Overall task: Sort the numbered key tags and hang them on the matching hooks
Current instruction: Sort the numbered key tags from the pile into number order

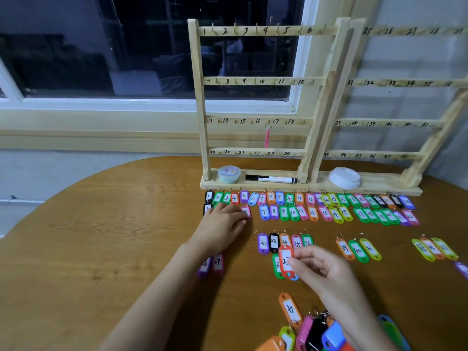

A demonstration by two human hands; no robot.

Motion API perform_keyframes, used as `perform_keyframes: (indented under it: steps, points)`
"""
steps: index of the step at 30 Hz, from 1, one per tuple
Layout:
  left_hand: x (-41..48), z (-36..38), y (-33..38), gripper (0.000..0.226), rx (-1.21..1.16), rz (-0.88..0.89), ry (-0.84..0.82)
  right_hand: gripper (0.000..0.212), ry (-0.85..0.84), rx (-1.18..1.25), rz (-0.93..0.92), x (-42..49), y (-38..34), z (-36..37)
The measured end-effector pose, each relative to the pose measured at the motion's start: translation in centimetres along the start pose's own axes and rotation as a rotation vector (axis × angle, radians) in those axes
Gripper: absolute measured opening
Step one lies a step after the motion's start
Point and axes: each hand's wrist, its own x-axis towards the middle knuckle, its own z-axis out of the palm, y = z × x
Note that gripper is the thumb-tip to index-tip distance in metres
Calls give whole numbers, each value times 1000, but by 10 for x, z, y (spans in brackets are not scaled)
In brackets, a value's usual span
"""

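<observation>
Key tags [293,212], seen from the head camera, lie in numbered rows on the tabletop [114,236], just in front of a wooden hook rack [253,81]. One pink tag [267,138] hangs from the rack's third rail, near the 17 mark. The left hand [222,221] rests flat with its fingers straight on tags at the rows' left end. The right hand [321,267] pinches a red tag [286,260], whose blurred number is perhaps 23, above a green tag [276,266]. Unsorted tags [314,333] are heaped at the near edge.
</observation>
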Motion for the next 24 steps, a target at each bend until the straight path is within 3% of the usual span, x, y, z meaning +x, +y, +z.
perform_keyframes:
  steps: [13,18,24]
  points:
    - [21,-7,-9,42,56,-108,-7,5,-13,17,50,4,0,-8]
    - [31,-7,-10,40,56,-88,35,4,-29,36,75,6,0,-8]
    - [44,-1,-2,41,11,-25,-37,5,-27,26,71,7,0,-8]
